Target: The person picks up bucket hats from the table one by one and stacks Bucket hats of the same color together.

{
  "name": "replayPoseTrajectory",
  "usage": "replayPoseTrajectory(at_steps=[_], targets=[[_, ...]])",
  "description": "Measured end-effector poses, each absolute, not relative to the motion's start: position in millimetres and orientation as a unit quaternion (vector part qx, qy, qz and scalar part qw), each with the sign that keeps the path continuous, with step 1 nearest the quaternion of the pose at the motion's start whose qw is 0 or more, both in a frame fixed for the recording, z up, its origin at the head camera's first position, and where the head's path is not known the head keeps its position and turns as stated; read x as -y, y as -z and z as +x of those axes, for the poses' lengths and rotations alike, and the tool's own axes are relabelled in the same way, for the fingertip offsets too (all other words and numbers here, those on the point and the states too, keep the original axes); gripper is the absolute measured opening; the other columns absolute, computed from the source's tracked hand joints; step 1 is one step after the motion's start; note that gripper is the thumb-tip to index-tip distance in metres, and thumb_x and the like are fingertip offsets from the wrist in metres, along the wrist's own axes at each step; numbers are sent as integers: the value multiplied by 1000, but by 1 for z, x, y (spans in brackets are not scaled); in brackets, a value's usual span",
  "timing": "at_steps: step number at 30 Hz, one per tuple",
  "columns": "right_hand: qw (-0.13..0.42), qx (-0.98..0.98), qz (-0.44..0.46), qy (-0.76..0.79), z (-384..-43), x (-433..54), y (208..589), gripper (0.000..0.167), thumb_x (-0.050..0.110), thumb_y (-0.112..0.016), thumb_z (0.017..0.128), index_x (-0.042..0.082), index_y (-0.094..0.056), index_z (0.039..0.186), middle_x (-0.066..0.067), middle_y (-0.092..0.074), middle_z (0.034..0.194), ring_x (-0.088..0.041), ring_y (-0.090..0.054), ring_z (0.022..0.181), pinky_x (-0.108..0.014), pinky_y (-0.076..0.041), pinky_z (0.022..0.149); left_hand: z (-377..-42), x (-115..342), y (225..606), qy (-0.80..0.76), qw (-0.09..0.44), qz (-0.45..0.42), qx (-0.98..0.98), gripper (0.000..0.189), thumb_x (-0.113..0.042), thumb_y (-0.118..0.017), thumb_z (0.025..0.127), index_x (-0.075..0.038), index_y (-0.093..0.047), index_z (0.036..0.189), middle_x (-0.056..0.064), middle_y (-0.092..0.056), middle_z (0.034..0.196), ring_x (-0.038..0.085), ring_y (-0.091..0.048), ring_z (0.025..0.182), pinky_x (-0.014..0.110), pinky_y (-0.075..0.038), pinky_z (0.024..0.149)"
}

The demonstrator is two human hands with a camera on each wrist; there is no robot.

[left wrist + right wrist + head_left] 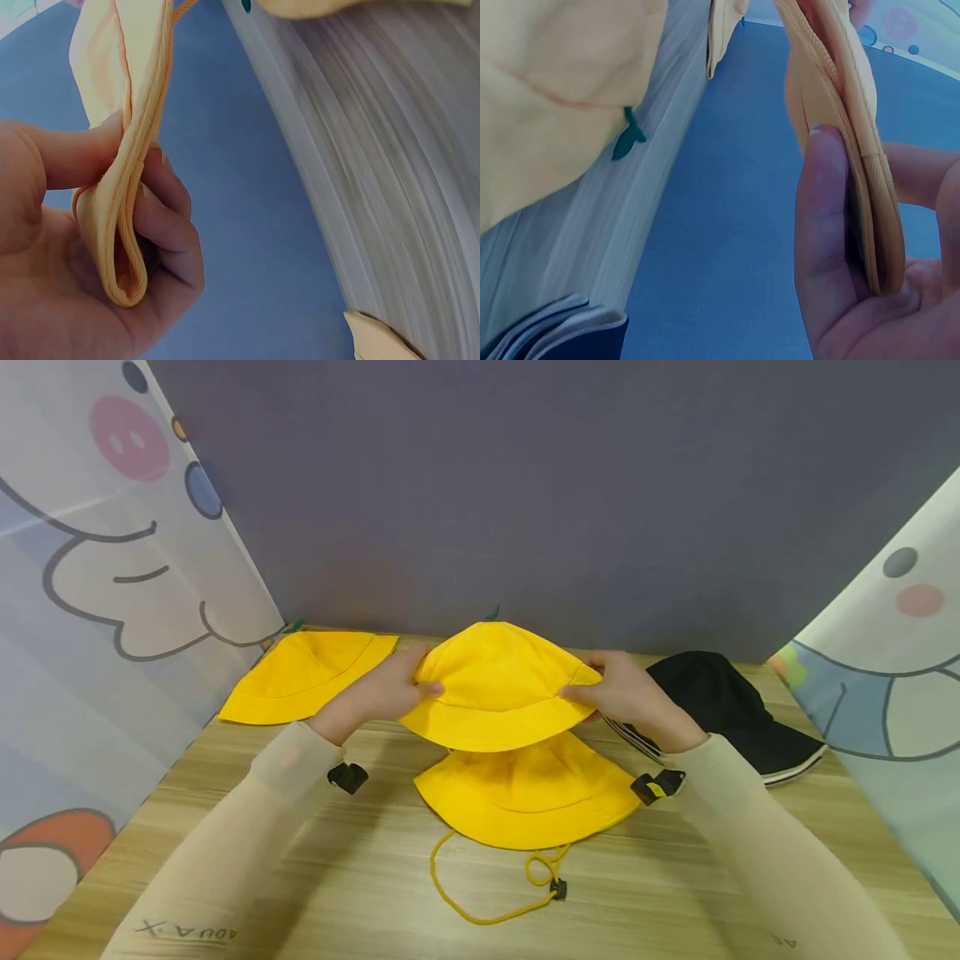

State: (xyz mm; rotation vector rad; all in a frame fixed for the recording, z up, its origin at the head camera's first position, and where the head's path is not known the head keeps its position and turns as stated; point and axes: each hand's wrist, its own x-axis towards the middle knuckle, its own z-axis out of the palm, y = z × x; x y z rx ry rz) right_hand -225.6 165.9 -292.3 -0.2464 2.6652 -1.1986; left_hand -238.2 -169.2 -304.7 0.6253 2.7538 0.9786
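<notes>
Both hands hold up a yellow bucket hat (498,685) with a small green leaf at its crown, folded flat, brim toward me. The left hand (393,685) pinches one end of the brim between thumb and fingers; its wrist view shows the doubled brim edge (129,225) in the grip. At the opposite end, the right hand (618,689) grips the brim (877,217) the same way. Below the raised hat, a second yellow bucket hat (528,797) lies on the table, its top partly hidden. From that one a yellow cord (480,917) with a black toggle (558,888) trails forward.
A third yellow hat (300,681) lies at the back left, behind the left forearm. To the right sits a black cap (712,702) with a light-edged brim, partly covered by the right hand. A grey wall (555,502) closes off the back of the wooden table (360,893).
</notes>
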Motion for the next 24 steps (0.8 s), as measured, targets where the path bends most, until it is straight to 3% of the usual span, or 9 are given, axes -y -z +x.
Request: replayPoseTrajectory(at_steps=[5,13,20,24], targets=[[102,-912,-77,389,-215,-181,294,39,23,-73,96,0,-60,125,-17,-65,108,-23,-68,82,-35,-61,67,-230,157,305,-323,86,224,-916,44,-22,-61,104,0,-43,137,15,-61,111,27,-60,92,43,-50,84],[131,-910,-75,387,-196,-203,302,43,22,-74,95,-3,-59,127,-17,-66,109,-22,-69,81,-41,-61,70,-218,140,308,-320,131,234,-909,40,-25,-60,104,-2,-46,133,12,-62,111,24,-61,92,40,-52,83],[154,-909,-76,381,-184,-211,311,42,24,-77,93,-3,-61,120,-13,-66,103,-21,-68,82,-42,-61,69,-209,132,319,-313,161,230,-907,57,-28,-59,105,-3,-37,151,14,-57,138,25,-58,119,45,-48,101],[164,-910,-80,372,-175,-213,316,43,23,-79,91,-4,-61,119,-13,-65,102,-20,-68,80,-39,-61,65,-201,132,324,-311,173,234,-905,56,-27,-59,105,-1,-38,150,15,-57,139,26,-58,120,45,-48,101]])
